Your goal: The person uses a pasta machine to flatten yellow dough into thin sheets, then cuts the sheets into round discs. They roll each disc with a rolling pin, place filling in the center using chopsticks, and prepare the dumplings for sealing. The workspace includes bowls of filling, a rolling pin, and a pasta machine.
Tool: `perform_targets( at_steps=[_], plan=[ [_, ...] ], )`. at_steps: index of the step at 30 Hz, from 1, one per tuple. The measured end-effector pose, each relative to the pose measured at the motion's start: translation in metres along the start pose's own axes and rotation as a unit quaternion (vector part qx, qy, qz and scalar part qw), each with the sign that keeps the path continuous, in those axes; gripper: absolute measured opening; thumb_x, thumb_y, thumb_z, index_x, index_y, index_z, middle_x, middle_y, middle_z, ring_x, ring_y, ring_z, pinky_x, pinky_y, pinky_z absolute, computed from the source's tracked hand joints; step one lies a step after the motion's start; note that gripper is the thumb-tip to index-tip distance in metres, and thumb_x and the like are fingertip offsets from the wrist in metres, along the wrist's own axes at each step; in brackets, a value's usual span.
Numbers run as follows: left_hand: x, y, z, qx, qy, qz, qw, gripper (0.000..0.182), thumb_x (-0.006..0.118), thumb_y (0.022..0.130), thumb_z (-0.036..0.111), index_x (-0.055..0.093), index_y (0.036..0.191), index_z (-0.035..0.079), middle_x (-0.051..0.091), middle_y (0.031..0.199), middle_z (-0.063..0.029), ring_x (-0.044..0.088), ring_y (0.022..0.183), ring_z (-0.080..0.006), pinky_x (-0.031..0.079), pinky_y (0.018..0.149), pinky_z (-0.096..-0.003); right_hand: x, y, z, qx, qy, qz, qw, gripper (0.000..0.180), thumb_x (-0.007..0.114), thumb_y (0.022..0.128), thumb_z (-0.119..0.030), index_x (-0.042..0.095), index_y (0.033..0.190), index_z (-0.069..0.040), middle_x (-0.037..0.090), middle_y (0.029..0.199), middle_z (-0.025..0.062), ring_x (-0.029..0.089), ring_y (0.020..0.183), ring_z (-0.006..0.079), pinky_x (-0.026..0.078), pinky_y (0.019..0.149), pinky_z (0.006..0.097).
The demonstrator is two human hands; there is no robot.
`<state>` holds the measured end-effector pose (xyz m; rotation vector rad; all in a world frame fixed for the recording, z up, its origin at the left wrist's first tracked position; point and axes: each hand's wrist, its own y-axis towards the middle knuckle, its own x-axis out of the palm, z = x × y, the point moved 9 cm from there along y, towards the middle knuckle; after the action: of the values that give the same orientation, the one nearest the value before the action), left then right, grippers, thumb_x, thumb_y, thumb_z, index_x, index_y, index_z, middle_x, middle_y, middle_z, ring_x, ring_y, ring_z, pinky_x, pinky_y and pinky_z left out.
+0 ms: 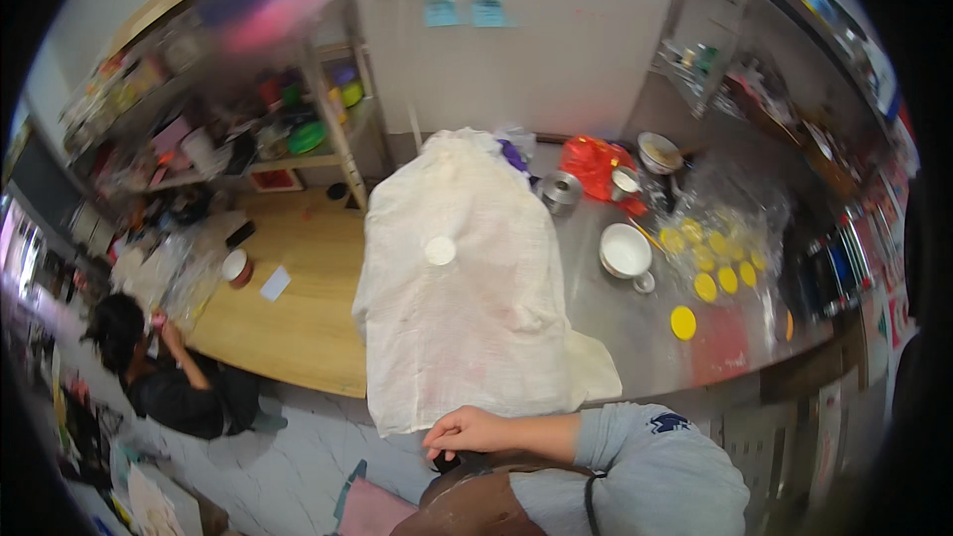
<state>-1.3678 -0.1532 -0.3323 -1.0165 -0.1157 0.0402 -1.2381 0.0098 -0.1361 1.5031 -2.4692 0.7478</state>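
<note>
My right hand (463, 433), at the end of a light grey-blue sleeve, is bent across my front, just below the near edge of a white cloth (461, 327). Its fingers are curled downward over a small dark thing (448, 461); whether they grip it is unclear. The cloth lies wrinkled over the middle of the worktop and hangs over the front edge. A white round disc (440, 251) rests on it. Cream fabric (592, 368) pokes out at the cloth's lower right. My left hand is out of view.
Right, the metal worktop (618, 342) holds a white bowl (625, 250), a yellow disc (683, 323), a plastic bag (744, 201) with several more, and a metal spool (560, 192). Left, another person (179, 394) sits by a wooden table (298, 327) with a cup (237, 268).
</note>
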Motion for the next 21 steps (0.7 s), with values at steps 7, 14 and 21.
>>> perform_targets(
  at_steps=[7, 14, 21],
  plan=[
    [0.042, 0.052, 0.046, -0.012, 0.128, -0.168, 0.977, 0.063, 0.057, 0.091, 0.032, 0.032, 0.141, 0.002, 0.047, 0.128, -0.0168, 0.047, 0.114, -0.0203, 0.041, 0.093, -0.0301, -0.074, -0.103, 0.026, -0.022, 0.026, 0.336, 0.941, 0.019, 0.061, 0.091, -0.018, 0.064, 0.094, 0.001, 0.070, 0.084, 0.0085, 0.062, 0.070, 0.0101, 0.051, 0.065, 0.0231],
    [0.088, 0.054, 0.003, 0.003, 0.119, -0.280, 0.953, 0.059, 0.056, 0.092, 0.029, 0.035, 0.140, 0.003, 0.051, 0.124, -0.0159, 0.051, 0.109, -0.0187, 0.043, 0.089, -0.0290, -0.080, -0.185, 0.054, 0.011, -0.017, 0.497, 0.868, 0.017, 0.065, 0.086, -0.014, 0.060, 0.076, -0.001, 0.061, 0.063, 0.0049, 0.056, 0.051, 0.0097, 0.047, 0.049, 0.0248],
    [0.107, 0.061, -0.031, 0.020, 0.081, -0.320, 0.944, 0.055, 0.056, 0.092, 0.026, 0.037, 0.139, 0.003, 0.055, 0.120, -0.0150, 0.055, 0.104, -0.0171, 0.046, 0.086, -0.0279, -0.106, -0.197, 0.029, -0.074, -0.016, 0.492, 0.867, 0.021, 0.064, 0.087, -0.011, 0.053, 0.070, -0.006, 0.051, 0.055, -0.0011, 0.046, 0.044, 0.0052, 0.040, 0.041, 0.0206]
  ],
)
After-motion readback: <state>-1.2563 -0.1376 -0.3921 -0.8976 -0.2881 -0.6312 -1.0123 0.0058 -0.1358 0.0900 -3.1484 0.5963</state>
